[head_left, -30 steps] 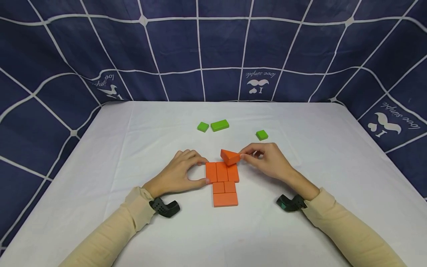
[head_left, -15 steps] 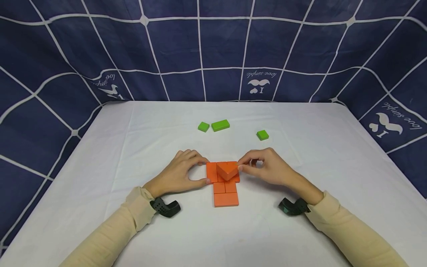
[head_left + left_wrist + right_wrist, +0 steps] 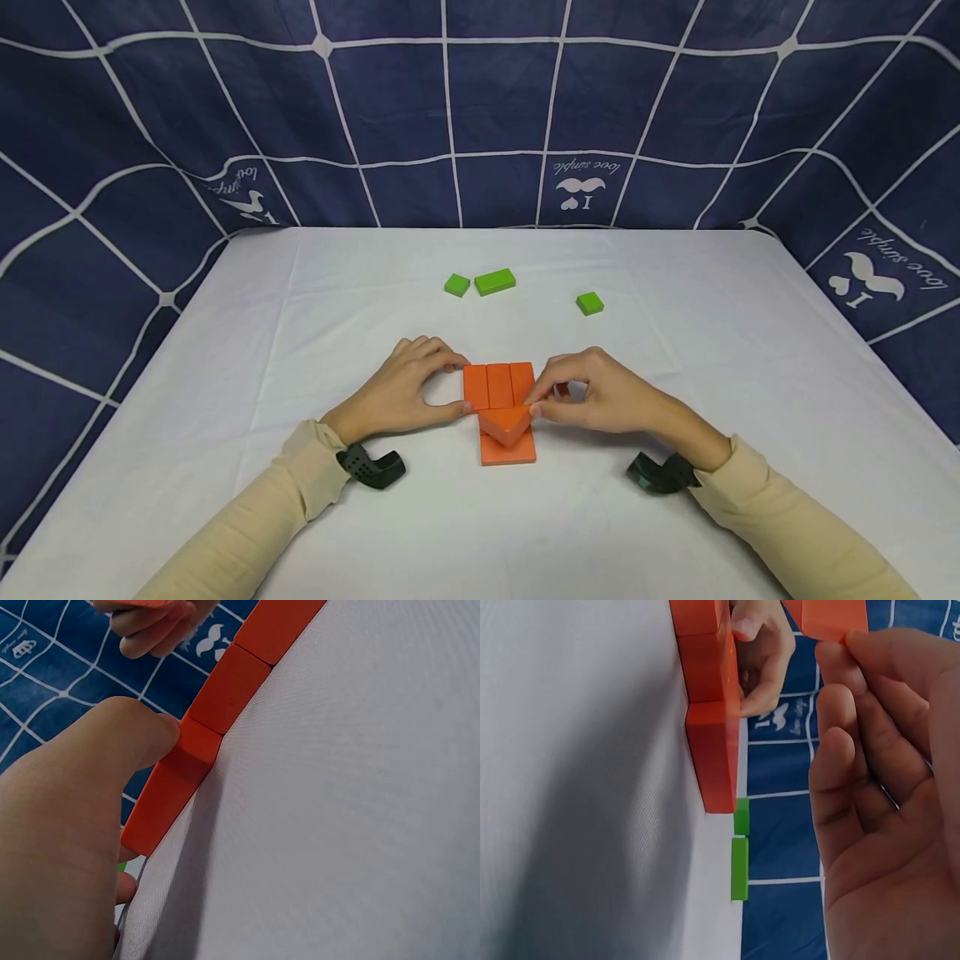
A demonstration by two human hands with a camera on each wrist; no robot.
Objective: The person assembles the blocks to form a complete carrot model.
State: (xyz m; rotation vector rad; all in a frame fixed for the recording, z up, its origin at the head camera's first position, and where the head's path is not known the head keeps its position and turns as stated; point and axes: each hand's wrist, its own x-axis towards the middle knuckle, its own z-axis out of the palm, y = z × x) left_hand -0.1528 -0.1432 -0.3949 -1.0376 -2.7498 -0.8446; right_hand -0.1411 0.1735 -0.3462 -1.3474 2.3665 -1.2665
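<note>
In the head view, my right hand (image 3: pixel 600 396) pinches an orange triangular block (image 3: pixel 505 423) between thumb and fingertips at its right corner. The right wrist view shows this block (image 3: pixel 834 616) raised above the flat ones. Flat orange blocks lie together on the white cloth: a row of three with a narrower stack below, partly hidden by the triangle. My left hand (image 3: pixel 408 387) holds the row's left rectangular block (image 3: pixel 475 387), thumb at its near end and a finger at its far end. The left wrist view shows the thumb against that block (image 3: pixel 176 784).
Beyond the hands lie a small green block (image 3: pixel 457 285), a longer green block (image 3: pixel 495 282) and another small green one (image 3: pixel 590 303). A white cloth (image 3: pixel 360 283) covers the table. Navy gridded fabric (image 3: pixel 495 100) hangs behind and at both sides.
My right hand has brought the triangular block from the far edge of the row toward me, over the row, to above the narrower stack. My left hand stays in place.
</note>
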